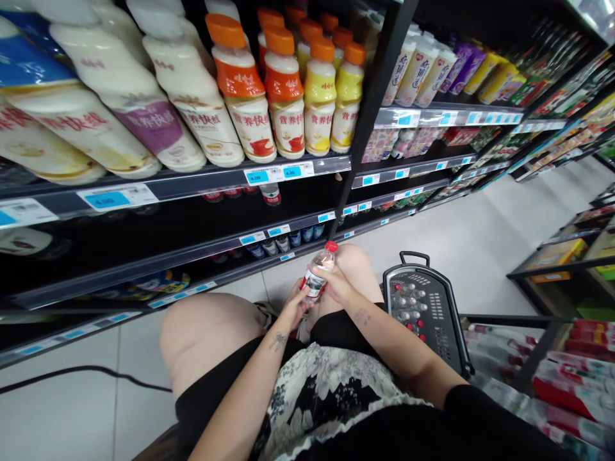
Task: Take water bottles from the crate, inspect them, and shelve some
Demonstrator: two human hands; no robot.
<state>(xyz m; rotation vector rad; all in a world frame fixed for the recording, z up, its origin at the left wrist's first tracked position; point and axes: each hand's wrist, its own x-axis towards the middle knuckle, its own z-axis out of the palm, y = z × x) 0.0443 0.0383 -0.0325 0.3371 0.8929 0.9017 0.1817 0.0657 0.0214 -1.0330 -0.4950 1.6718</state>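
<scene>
Clasping the tilted red-capped bottle [315, 282] between their fingers, the left hand [298, 303] grips its left side, the right hand [339, 287] its right.

Black sleeve [480, 416], black-and-white floral fabric [331, 378]

I have the bottle [316, 282] between my left hand [296, 305] and right hand [338, 286], before the shelf unit [385, 64]. Drink bottles [285, 96] line its upper shelf [211, 182]. On the floor [473, 256] to my right stands a basket [436, 306] with other bottles [412, 302] inside.
</scene>
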